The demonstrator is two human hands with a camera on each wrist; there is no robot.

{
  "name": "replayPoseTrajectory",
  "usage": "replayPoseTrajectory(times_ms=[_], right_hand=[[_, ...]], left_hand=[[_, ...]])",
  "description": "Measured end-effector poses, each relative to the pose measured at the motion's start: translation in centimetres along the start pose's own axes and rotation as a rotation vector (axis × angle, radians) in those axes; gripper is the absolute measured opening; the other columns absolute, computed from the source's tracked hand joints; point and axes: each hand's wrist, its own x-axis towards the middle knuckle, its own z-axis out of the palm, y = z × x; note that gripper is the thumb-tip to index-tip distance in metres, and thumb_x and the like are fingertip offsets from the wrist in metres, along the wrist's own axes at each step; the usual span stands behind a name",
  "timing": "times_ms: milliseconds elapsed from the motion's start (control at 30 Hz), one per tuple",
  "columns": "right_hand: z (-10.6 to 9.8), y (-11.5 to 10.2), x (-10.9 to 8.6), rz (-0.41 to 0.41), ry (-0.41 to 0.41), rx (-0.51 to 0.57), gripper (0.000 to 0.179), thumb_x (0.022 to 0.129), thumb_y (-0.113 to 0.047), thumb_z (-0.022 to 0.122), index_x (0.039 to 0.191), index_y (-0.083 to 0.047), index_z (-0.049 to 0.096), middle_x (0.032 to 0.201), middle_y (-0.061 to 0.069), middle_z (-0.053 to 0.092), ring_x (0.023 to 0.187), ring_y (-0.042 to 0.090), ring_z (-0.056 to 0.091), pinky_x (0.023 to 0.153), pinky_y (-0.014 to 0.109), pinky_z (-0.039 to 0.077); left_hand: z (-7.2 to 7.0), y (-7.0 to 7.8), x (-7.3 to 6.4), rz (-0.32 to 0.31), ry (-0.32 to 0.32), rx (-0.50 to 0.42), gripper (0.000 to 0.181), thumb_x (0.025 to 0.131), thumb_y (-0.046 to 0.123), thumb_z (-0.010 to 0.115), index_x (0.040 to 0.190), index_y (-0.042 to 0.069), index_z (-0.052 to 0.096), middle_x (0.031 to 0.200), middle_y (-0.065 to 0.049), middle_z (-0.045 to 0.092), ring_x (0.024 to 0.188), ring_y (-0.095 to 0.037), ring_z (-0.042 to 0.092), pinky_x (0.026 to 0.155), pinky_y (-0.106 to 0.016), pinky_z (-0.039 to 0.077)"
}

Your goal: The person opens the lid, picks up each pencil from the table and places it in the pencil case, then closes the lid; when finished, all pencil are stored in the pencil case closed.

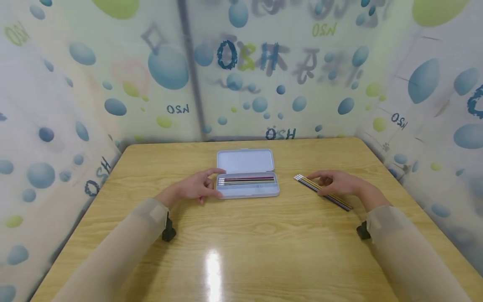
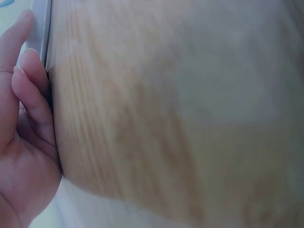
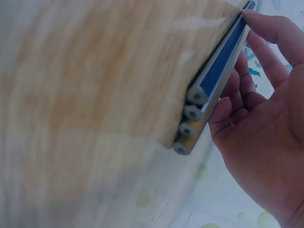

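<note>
An open pencil case (image 1: 247,195) of pale grey-white plastic lies on the table, its lid (image 1: 245,160) folded back to the far side. Several pencils (image 1: 247,180) with silvery ends lie side by side inside it. My left hand (image 1: 197,186) grips the case's left end, thumb at the near corner and index finger at the far one, the other fingers curled under. Off to the right, my right hand (image 1: 341,183) holds a slanted row of several dark blue and yellow pencils (image 3: 216,78) between thumb and fingers. Their unsharpened ends face the right wrist camera, close over the wood.
Both hands work over a wood-grain table (image 1: 260,243), which reflects a bright light near its front. Printed curtains (image 1: 241,96) with blue and green drops enclose the back and both sides. The pencil case stands near the table's back edge.
</note>
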Motion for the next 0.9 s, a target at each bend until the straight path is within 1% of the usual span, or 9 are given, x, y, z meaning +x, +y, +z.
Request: replayPoseTrajectory(times_ms=[100,267,333,400,500,600,700,767,900], right_hand=[[0.0,0.5,-0.3,0.013,0.002,0.008,0.064,0.104,-0.035,0.077,0.161,-0.016,0.055,0.15,0.023,0.06,0.14,0.042,0.057,0.113,0.062,0.05],[-0.2,1.9,-1.2,0.036,0.032,0.019,0.056,0.106,-0.035,0.074,0.157,-0.016,0.06,0.147,0.019,0.064,0.133,0.035,0.061,0.107,0.049,0.054],[-0.4,2.5,-1.5,0.049,0.048,0.023,0.052,0.107,-0.033,0.073,0.155,-0.017,0.062,0.144,0.016,0.066,0.128,0.03,0.061,0.103,0.043,0.053],[-0.6,2.9,-1.8,0.06,0.057,0.038,0.049,0.107,-0.032,0.072,0.153,-0.018,0.064,0.144,0.014,0.067,0.126,0.028,0.061,0.103,0.041,0.052],[-0.8,3.2,-1.8,0.06,0.052,0.064,0.046,0.109,-0.031,0.07,0.153,-0.018,0.065,0.151,0.014,0.065,0.131,0.03,0.059,0.108,0.047,0.051],[-0.9,3.0,-1.6,0.06,0.039,0.091,0.044,0.11,-0.031,0.068,0.152,-0.02,0.066,0.16,0.014,0.06,0.143,0.035,0.056,0.118,0.057,0.046],[-0.9,2.7,-1.4,0.05,0.034,0.091,0.042,0.11,-0.031,0.068,0.151,-0.019,0.067,0.162,0.015,0.058,0.145,0.037,0.054,0.12,0.06,0.043],[-0.9,2.5,-1.2,0.049,0.04,0.088,0.041,0.11,-0.029,0.068,0.149,-0.017,0.068,0.161,0.016,0.059,0.141,0.035,0.056,0.119,0.056,0.045],[-0.9,2.4,-1.1,0.055,0.055,0.062,0.04,0.11,-0.027,0.068,0.149,-0.015,0.069,0.154,0.016,0.064,0.129,0.026,0.061,0.11,0.042,0.05]], left_hand=[[0.1,0.0,0.1,-0.007,-0.001,0.006,0.089,0.098,0.036,0.086,0.17,0.027,0.034,0.074,0.0,0.055,0.05,-0.015,0.053,0.052,-0.026,0.05],[0.3,0.1,0.2,-0.018,-0.011,0.012,0.089,0.097,0.038,0.087,0.169,0.031,0.035,0.075,0.0,0.056,0.051,-0.014,0.053,0.054,-0.025,0.051],[0.3,0.2,0.3,-0.016,-0.013,0.01,0.09,0.097,0.038,0.087,0.17,0.031,0.034,0.075,0.0,0.056,0.051,-0.014,0.053,0.054,-0.026,0.051],[0.3,0.3,0.3,-0.016,-0.008,0.009,0.09,0.097,0.038,0.087,0.17,0.031,0.034,0.076,0.0,0.056,0.052,-0.015,0.054,0.054,-0.026,0.051],[0.3,0.4,0.2,-0.011,-0.002,0.018,0.09,0.097,0.038,0.087,0.17,0.03,0.034,0.077,-0.001,0.057,0.052,-0.015,0.054,0.054,-0.027,0.051],[0.2,0.3,0.1,-0.011,0.003,0.031,0.09,0.097,0.039,0.087,0.17,0.03,0.034,0.077,-0.001,0.058,0.053,-0.015,0.054,0.055,-0.027,0.051],[0.1,0.2,0.0,-0.009,0.005,0.032,0.09,0.097,0.038,0.086,0.17,0.029,0.034,0.077,-0.002,0.058,0.052,-0.015,0.054,0.054,-0.027,0.052],[0.0,0.2,0.0,-0.009,0.009,0.03,0.089,0.098,0.038,0.086,0.17,0.028,0.034,0.077,-0.002,0.058,0.052,-0.015,0.054,0.054,-0.027,0.052],[0.0,0.2,0.0,-0.006,0.004,0.029,0.089,0.098,0.036,0.086,0.17,0.026,0.034,0.076,-0.001,0.057,0.052,-0.014,0.053,0.053,-0.027,0.051]])
